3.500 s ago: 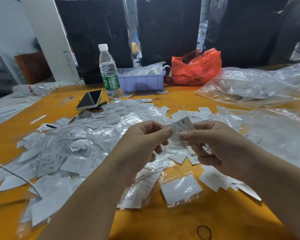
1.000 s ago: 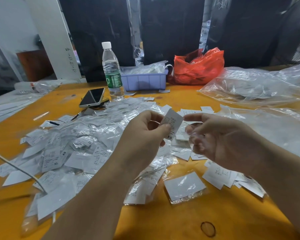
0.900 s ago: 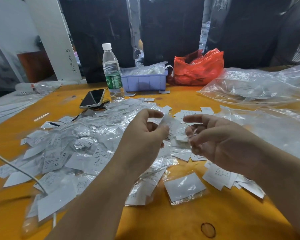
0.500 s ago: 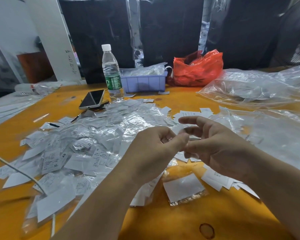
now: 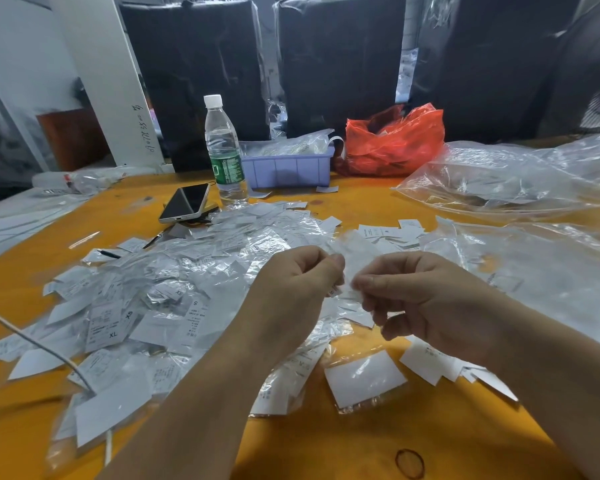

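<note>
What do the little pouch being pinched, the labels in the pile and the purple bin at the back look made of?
The pouch, pinched between the left hand and right hand, looks like thin clear plastic film, glossy though blurred here. The labels are white, matte and printed; paper or woven fabric, cannot tell. The purple bin looks like rigid moulded plastic with a satin, ribbed wall.

There is one water bottle (image 5: 224, 150), one phone (image 5: 185, 203), one purple bin (image 5: 286, 171) and one red bag (image 5: 394, 142). The white labels (image 5: 106, 325) are too many to count.
</note>
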Action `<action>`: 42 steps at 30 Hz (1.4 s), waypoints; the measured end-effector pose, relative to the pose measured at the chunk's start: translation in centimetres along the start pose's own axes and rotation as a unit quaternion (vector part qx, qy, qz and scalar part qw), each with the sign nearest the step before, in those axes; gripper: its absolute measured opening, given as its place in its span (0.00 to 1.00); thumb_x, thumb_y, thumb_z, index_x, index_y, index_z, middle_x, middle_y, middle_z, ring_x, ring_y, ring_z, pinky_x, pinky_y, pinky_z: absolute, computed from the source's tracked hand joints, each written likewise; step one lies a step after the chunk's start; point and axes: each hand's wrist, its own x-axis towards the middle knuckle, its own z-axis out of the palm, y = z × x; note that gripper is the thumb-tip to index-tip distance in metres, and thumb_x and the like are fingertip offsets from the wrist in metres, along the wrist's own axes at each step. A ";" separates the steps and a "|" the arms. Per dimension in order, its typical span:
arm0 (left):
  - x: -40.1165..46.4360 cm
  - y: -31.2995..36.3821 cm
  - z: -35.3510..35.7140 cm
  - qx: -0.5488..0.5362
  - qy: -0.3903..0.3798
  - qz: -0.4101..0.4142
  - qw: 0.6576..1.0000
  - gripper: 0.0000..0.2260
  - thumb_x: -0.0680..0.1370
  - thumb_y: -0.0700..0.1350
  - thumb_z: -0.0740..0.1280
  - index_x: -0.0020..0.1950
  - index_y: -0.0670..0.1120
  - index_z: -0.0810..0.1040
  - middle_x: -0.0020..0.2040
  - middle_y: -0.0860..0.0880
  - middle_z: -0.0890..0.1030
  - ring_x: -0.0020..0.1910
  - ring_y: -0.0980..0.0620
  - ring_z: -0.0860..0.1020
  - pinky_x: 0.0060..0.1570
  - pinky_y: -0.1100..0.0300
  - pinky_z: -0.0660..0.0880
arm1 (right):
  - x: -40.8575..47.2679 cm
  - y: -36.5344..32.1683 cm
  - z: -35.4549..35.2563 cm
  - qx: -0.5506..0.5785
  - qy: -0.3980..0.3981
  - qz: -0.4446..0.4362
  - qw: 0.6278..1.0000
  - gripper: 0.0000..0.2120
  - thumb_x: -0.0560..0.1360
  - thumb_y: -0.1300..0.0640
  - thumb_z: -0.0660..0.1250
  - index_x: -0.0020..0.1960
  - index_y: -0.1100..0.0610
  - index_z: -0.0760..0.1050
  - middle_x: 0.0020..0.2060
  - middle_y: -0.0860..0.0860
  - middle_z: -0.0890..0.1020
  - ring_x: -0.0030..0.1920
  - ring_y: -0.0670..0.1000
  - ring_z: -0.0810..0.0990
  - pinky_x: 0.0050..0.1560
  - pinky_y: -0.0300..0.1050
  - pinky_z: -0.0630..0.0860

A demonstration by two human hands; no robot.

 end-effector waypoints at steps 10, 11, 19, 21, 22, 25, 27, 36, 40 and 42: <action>0.0 -0.2 0.0 0.025 -0.007 0.015 1.000 0.08 0.78 0.47 0.67 0.40 0.48 0.82 0.37 0.45 0.81 0.34 0.51 0.77 0.38 0.54 0.75 | 0.0 -0.1 -0.3 -0.066 -0.037 0.031 0.997 0.05 0.70 0.58 0.74 0.44 0.58 0.84 0.36 0.53 0.79 0.34 0.49 0.76 0.32 0.42 0.75; 0.0 -0.2 -0.1 0.022 -0.009 0.014 1.000 0.07 0.77 0.46 0.68 0.40 0.49 0.82 0.36 0.47 0.81 0.33 0.55 0.77 0.37 0.58 0.75 | 0.0 -0.1 -0.4 -0.070 -0.023 0.027 0.997 0.02 0.71 0.60 0.72 0.42 0.58 0.83 0.34 0.53 0.77 0.33 0.48 0.75 0.31 0.42 0.73; 0.1 -0.2 -0.4 -0.044 0.011 -0.001 0.999 0.11 0.78 0.38 0.66 0.53 0.52 0.82 0.37 0.56 0.83 0.34 0.59 0.78 0.34 0.70 0.73 | -0.1 -0.8 -1.0 0.008 0.084 -0.022 0.996 0.05 0.62 0.58 0.74 0.33 0.57 0.78 0.25 0.52 0.70 0.24 0.47 0.64 0.23 0.39 0.63; 0.1 -0.2 -0.5 -0.042 0.017 0.007 0.999 0.15 0.77 0.38 0.67 0.61 0.54 0.76 0.38 0.53 0.82 0.35 0.59 0.78 0.36 0.68 0.75 | -0.2 -0.9 -1.1 0.054 0.101 -0.036 0.993 0.05 0.63 0.59 0.72 0.36 0.57 0.77 0.27 0.54 0.75 0.23 0.47 0.65 0.22 0.38 0.64; 0.1 -0.3 -0.5 -0.050 0.017 0.008 0.999 0.19 0.77 0.39 0.68 0.64 0.55 0.72 0.37 0.52 0.82 0.35 0.59 0.79 0.36 0.68 0.75 | -0.3 -1.0 -1.0 0.072 0.105 -0.036 0.991 0.04 0.65 0.60 0.72 0.37 0.58 0.77 0.27 0.54 0.76 0.23 0.47 0.65 0.21 0.38 0.65; 0.1 -0.2 -0.4 -0.075 0.015 -0.004 0.997 0.24 0.76 0.38 0.70 0.66 0.56 0.68 0.36 0.52 0.81 0.36 0.60 0.80 0.36 0.67 0.74 | -0.3 -0.8 -0.7 0.101 0.109 -0.019 0.989 0.06 0.72 0.66 0.67 0.38 0.58 0.76 0.29 0.56 0.79 0.23 0.47 0.68 0.21 0.38 0.68; 0.0 0.1 -0.2 -0.069 0.020 -0.009 0.997 0.15 0.75 0.38 0.71 0.58 0.50 0.76 0.38 0.52 0.83 0.35 0.61 0.79 0.35 0.69 0.73 | -0.2 -0.6 -0.3 0.110 0.103 -0.011 0.989 0.05 0.72 0.66 0.66 0.38 0.59 0.75 0.29 0.55 0.79 0.23 0.46 0.68 0.21 0.37 0.68; 0.0 0.3 0.0 -0.170 0.002 -0.047 0.984 0.05 0.75 0.38 0.70 0.44 0.48 0.82 0.39 0.52 0.84 0.35 0.58 0.80 0.38 0.64 0.78 | 0.0 0.1 0.8 0.119 0.046 -0.013 0.992 0.02 0.66 0.60 0.72 0.36 0.57 0.80 0.36 0.56 0.82 0.25 0.46 0.71 0.24 0.39 0.72; 0.0 0.2 0.1 -0.199 -0.012 -0.085 0.976 0.04 0.73 0.40 0.73 0.43 0.49 0.85 0.39 0.49 0.83 0.33 0.57 0.77 0.35 0.63 0.75 | 0.1 0.1 1.0 0.122 0.080 -0.040 0.988 0.09 0.59 0.60 0.75 0.37 0.59 0.78 0.35 0.59 0.83 0.24 0.47 0.70 0.22 0.39 0.71; 0.0 0.1 0.1 -0.191 -0.022 -0.089 0.977 0.04 0.73 0.40 0.74 0.46 0.48 0.84 0.37 0.49 0.82 0.33 0.56 0.77 0.34 0.63 0.74 | 0.1 0.1 0.9 0.104 0.099 -0.058 0.988 0.10 0.59 0.61 0.75 0.38 0.61 0.77 0.32 0.58 0.82 0.24 0.47 0.69 0.22 0.39 0.70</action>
